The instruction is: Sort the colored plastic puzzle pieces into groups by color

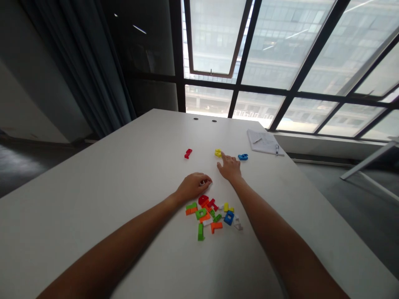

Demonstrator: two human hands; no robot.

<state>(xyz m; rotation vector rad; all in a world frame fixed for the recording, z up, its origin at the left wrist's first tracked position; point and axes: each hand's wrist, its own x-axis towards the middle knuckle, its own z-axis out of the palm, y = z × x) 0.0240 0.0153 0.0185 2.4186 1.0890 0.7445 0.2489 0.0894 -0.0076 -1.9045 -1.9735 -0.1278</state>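
Note:
My right hand (230,167) reaches forward over the white table, fingers apart, with the index fingertip at a yellow plastic piece (217,153). Right of that hand lies a blue piece (242,157). My left hand (193,185) rests on the table with thumb and fingers curled together; a small pale bit shows at the fingertips, too small to make out. Just below it is a loose pile of letter-like plastic pieces, among them a red piece (203,200), a green square-holed piece (201,214), an orange piece (216,226) and a blue square-holed piece (229,217).
A red piece (188,153) lies by itself farther out on the white table (140,166). Paper sheets (264,142) with a pen (277,149) sit near the right edge. Two dark round inserts mark the far end, before tall windows (264,45).

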